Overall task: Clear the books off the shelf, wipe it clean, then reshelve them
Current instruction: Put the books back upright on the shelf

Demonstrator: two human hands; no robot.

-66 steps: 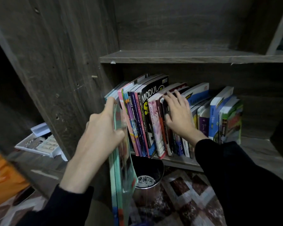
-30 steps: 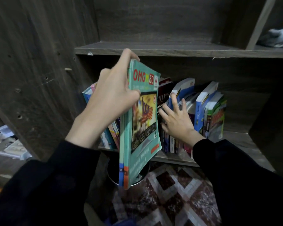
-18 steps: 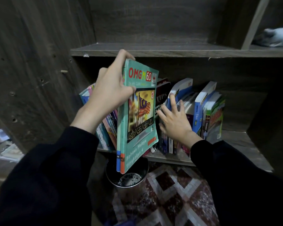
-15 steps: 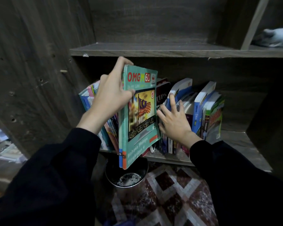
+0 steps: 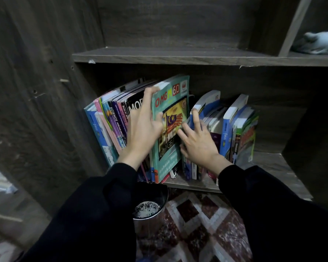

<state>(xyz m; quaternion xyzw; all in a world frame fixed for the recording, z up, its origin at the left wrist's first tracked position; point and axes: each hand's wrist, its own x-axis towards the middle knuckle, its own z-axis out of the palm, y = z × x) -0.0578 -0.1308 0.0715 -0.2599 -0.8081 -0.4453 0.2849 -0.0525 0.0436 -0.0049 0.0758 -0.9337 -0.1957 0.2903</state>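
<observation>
Reshelving: our left hand (image 5: 140, 129) clasped the teal workbook (image 5: 169, 129), part-way into the row on the shelf (image 5: 273, 163), while our right hand (image 5: 199, 146), unclenched, held neighbouring books (image 5: 233, 127) aside; a push home looked next

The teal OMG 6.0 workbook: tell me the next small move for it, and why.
Probably push the teal OMG 6.0 workbook deeper. It stands on the wooden shelf in the gap, its lower edge still sticking out past its neighbours. The left hand grips its spine side, while the right hand holds the blue and white books aside.
</observation>
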